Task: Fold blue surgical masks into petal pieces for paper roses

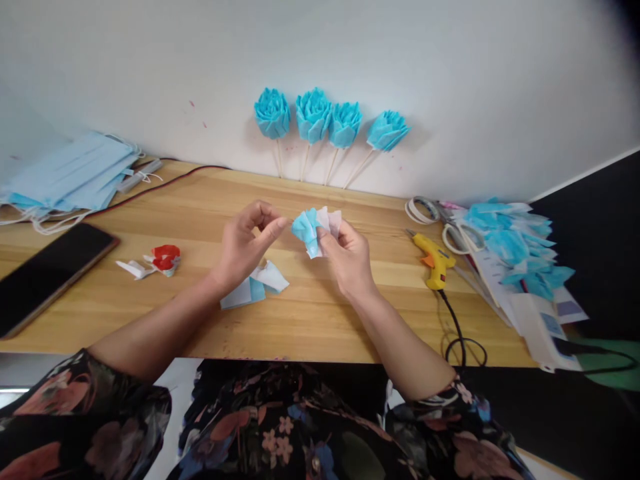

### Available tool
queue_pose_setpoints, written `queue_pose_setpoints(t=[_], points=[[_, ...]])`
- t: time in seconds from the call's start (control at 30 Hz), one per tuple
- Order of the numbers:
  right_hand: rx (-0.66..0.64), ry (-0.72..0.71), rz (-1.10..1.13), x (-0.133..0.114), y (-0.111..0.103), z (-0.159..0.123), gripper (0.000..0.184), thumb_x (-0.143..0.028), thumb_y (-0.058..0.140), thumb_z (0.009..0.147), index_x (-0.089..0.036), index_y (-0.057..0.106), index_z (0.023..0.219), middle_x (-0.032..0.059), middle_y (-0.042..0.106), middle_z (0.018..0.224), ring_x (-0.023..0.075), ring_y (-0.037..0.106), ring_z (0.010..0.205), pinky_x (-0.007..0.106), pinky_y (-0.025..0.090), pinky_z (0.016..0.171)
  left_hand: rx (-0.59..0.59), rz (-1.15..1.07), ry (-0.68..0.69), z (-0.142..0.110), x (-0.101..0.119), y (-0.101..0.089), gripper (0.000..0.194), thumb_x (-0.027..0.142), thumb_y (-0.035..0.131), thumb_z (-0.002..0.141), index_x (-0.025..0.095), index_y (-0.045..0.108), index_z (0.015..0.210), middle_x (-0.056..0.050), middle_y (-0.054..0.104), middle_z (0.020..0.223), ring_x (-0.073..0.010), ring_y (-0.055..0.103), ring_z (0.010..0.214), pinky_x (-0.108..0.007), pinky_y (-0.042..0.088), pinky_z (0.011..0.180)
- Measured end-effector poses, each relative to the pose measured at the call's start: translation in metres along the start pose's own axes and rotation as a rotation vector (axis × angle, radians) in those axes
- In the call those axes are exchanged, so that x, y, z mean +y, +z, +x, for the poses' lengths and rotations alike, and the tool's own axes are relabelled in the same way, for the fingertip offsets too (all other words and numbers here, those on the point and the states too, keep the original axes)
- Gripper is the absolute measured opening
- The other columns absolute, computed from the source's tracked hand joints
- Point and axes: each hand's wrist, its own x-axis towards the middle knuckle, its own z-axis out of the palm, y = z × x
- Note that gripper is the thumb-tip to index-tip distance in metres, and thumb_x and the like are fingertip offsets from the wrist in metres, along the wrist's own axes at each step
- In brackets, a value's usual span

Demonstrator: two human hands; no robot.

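Observation:
My right hand (347,257) pinches a small bunch of folded blue and white mask fabric (311,229) above the wooden table (310,313). My left hand (249,241) hovers just left of the bunch, thumb and forefinger curled close together; nothing shows clearly between them. Under the left hand lie a few cut blue and white fabric pieces (256,285) on the table.
Several blue fabric roses on sticks (325,127) lean on the wall. A yellow glue gun (434,259), tape rolls (421,210), scissors (457,235) and blue scraps (515,250) lie right. Left: a stack of masks (70,177), a phone (47,273), red and white bits (159,260).

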Motion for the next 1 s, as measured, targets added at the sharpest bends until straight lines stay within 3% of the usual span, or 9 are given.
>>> queue_pose_setpoints(t=[0.1,0.2,0.37,0.5,0.6,0.7,0.83,0.9,1.0], points=[[0.000,-0.037,-0.066,-0.001,0.000,-0.002,0.020,-0.044,0.070,0.084,-0.026,0.072,0.092,-0.0018,0.067,0.081,0.0143,0.057,0.073,0.029,0.048,0.070,-0.091,0.140,0.095,-0.005,0.004,0.002,0.025,0.039,0.071,0.086,0.019,0.063,0.072,-0.001,0.065,0.069,-0.0139,0.057,0.066,-0.028,0.045,0.066],[-0.007,-0.065,-0.113,-0.002,0.001,-0.005,0.018,-0.042,0.069,0.085,-0.026,0.072,0.090,-0.0022,0.066,0.080,0.0143,0.056,0.072,0.030,0.046,0.068,-0.213,0.173,0.106,-0.006,0.003,0.004,0.020,0.038,0.074,0.082,0.019,0.068,0.082,-0.003,0.070,0.077,-0.0165,0.063,0.073,-0.029,0.049,0.073],[-0.042,-0.082,-0.123,-0.005,0.004,-0.009,0.015,-0.039,0.068,0.085,-0.028,0.073,0.096,-0.0015,0.070,0.086,0.0162,0.060,0.076,0.032,0.049,0.072,-0.235,0.167,0.091,-0.005,-0.001,0.006,0.015,0.034,0.070,0.085,0.019,0.067,0.086,-0.003,0.071,0.080,-0.0157,0.063,0.075,-0.028,0.050,0.074],[-0.054,-0.058,-0.008,-0.007,0.006,-0.009,0.044,-0.039,0.068,0.086,-0.034,0.062,0.129,-0.0001,0.074,0.105,0.0183,0.065,0.086,0.035,0.054,0.080,-0.208,0.132,0.083,-0.005,0.001,0.005,0.016,0.029,0.060,0.091,0.018,0.066,0.081,-0.003,0.069,0.076,-0.0145,0.062,0.072,-0.028,0.050,0.073],[-0.042,-0.009,0.027,-0.010,0.006,-0.010,0.056,-0.045,0.068,0.086,-0.036,0.051,0.139,-0.0006,0.073,0.093,0.0173,0.062,0.073,0.034,0.053,0.071,-0.179,0.111,0.059,-0.005,0.002,0.005,0.016,0.029,0.061,0.090,0.018,0.066,0.079,-0.002,0.069,0.074,-0.0146,0.062,0.071,-0.028,0.050,0.073],[-0.039,-0.042,0.032,-0.014,0.004,-0.012,0.045,-0.052,0.064,0.089,-0.035,0.053,0.130,-0.0021,0.068,0.082,0.0161,0.059,0.068,0.032,0.049,0.066,-0.147,0.128,0.075,-0.005,0.001,0.005,0.014,0.028,0.064,0.089,0.019,0.066,0.079,-0.002,0.069,0.074,-0.0143,0.062,0.070,-0.028,0.050,0.071],[-0.053,-0.142,-0.029,-0.014,0.003,-0.013,0.026,-0.053,0.064,0.090,-0.029,0.060,0.097,-0.0021,0.064,0.080,0.0140,0.057,0.070,0.030,0.047,0.067,-0.110,0.180,0.157,-0.006,0.000,0.005,0.014,0.028,0.066,0.089,0.018,0.066,0.078,-0.002,0.069,0.072,-0.0135,0.062,0.068,-0.027,0.049,0.068],[-0.070,-0.164,-0.046,-0.012,0.004,-0.012,0.027,-0.053,0.067,0.088,-0.026,0.060,0.088,-0.0018,0.064,0.081,0.0131,0.058,0.072,0.029,0.048,0.068,-0.100,0.240,0.217,-0.006,-0.001,0.004,0.014,0.027,0.067,0.089,0.018,0.066,0.078,-0.002,0.068,0.071,-0.0137,0.062,0.068,-0.028,0.048,0.069],[-0.120,-0.124,-0.011,-0.006,0.006,-0.007,0.034,-0.053,0.076,0.079,-0.026,0.061,0.093,-0.0014,0.069,0.088,0.0137,0.063,0.077,0.029,0.052,0.069,-0.098,0.322,0.327,-0.006,-0.003,0.003,0.013,0.026,0.067,0.088,0.018,0.066,0.077,-0.001,0.068,0.069,-0.0141,0.062,0.068,-0.028,0.046,0.069]])
